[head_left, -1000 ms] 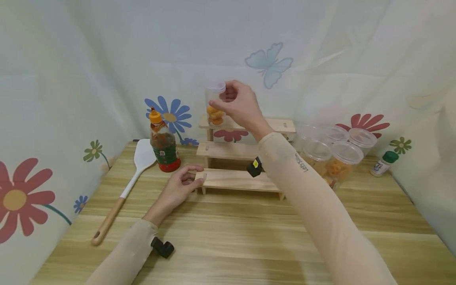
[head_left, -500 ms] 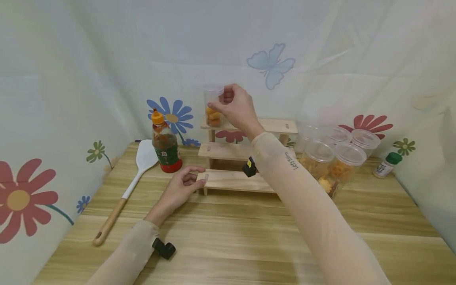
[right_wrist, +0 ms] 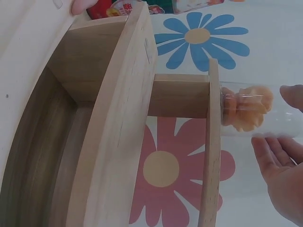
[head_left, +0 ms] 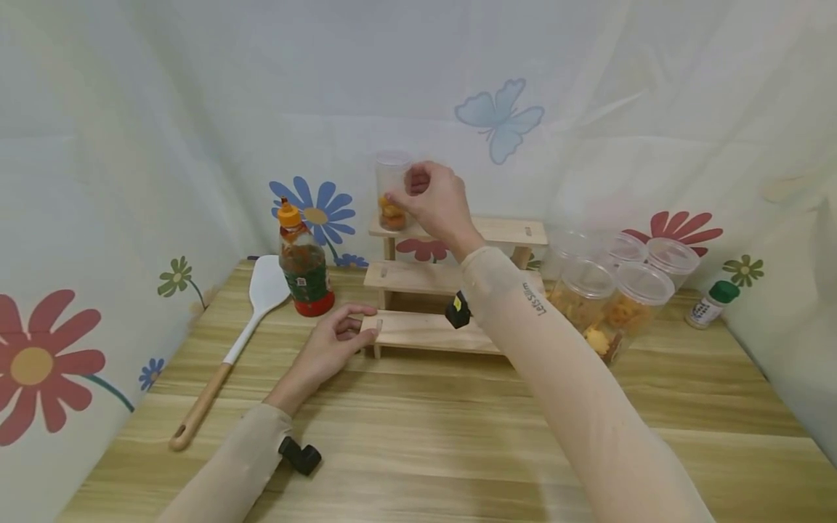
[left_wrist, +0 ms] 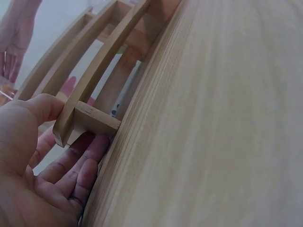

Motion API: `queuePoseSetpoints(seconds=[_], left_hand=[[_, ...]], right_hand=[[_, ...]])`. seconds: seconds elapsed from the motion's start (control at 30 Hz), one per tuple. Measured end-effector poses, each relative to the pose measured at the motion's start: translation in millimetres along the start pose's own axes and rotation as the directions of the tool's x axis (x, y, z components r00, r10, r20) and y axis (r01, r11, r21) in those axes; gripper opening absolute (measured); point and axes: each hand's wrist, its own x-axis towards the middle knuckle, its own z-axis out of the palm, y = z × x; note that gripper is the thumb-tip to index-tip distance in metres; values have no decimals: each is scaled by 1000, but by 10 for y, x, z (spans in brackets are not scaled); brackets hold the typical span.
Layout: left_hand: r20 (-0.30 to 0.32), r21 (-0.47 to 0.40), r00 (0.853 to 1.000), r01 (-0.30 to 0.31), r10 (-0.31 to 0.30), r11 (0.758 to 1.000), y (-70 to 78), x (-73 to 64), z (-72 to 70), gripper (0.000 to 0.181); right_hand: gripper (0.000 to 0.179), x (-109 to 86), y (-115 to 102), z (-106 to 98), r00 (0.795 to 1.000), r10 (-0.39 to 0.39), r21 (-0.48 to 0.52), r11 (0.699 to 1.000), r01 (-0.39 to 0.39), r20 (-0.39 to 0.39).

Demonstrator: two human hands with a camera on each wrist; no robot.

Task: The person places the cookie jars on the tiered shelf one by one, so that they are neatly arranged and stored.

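In the head view, a three-tier wooden stand is on the table. My left hand grips the left end of its lowest step; in the left wrist view the thumb lies against the board and the fingers curl below it. A clear lidded jar with orange-brown pieces stands upright at the left end of the top step. My right hand is around the jar's right side, thumb in front. The right wrist view shows the jar between thumb and fingers, its base against the top board.
Several clear lidded jars with snacks stand right of the stand, partly behind the right forearm. A green-capped shaker is farther right. On the left are a sauce bottle and a white spatula with a wooden handle.
My right hand has slid slightly down the jar, its fingers lower below the lid. The jar stays on the top step, and my left hand keeps its place on the stand.
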Motion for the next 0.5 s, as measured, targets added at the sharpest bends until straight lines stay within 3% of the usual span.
queuePoseSetpoints(seconds=[0.2, 0.5], left_hand=[[0, -5, 1000, 1, -1, 1000, -3, -23, -26, 38], [8, -7, 1000, 1, -1, 1000, 5, -27, -62, 39]], right_hand=[[62, -70, -17, -3, 999, 28, 30, 999, -28, 18], [72, -275, -48, -142, 999, -36, 103, 994, 38, -24]])
